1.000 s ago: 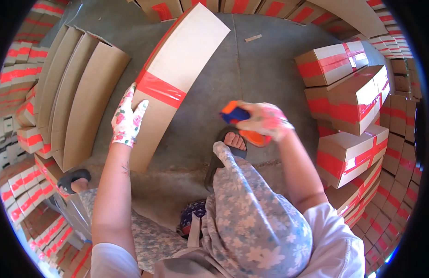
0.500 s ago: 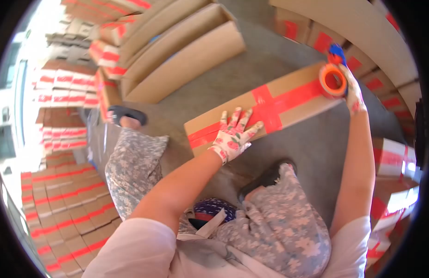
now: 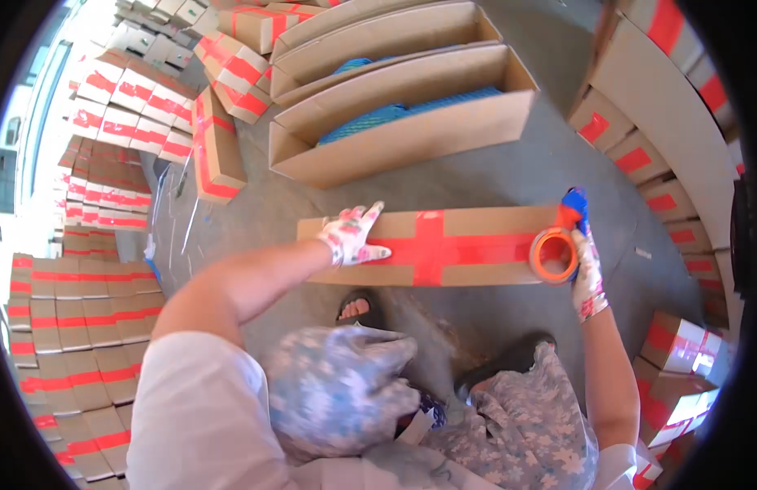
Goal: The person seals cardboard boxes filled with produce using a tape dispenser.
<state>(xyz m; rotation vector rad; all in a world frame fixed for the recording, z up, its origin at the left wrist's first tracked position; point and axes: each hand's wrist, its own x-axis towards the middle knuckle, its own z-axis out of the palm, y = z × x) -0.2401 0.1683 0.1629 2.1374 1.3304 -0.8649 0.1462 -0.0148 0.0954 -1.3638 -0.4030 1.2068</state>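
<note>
A long narrow cardboard box [image 3: 493,224] lies across the floor in front of me, with red tape running along its top and crossing near the middle. My left hand [image 3: 351,235], in a floral glove, rests on the left part of the box with thumb and fingers spread. At the right end, my gloved right hand [image 3: 587,269] is wrapped round a tape dispenser [image 3: 571,214] in blue and orange. The dispenser's orange roll [image 3: 553,255] sits over the box's right end. Part of the right hand's grip is hidden behind the dispenser.
Beyond the box stand open cartons [image 3: 411,135] with blue items inside. Taped boxes are stacked at the left [image 3: 88,327] and along the right [image 3: 640,159]. One taped box [image 3: 215,147] stands by the open cartons. My sandalled foot [image 3: 358,309] is close below the box.
The box has turned from slanting to nearly level across the view. My left hand has shifted toward its left end. My right hand, still holding the dispenser, appears lower. My left leg has drawn in.
</note>
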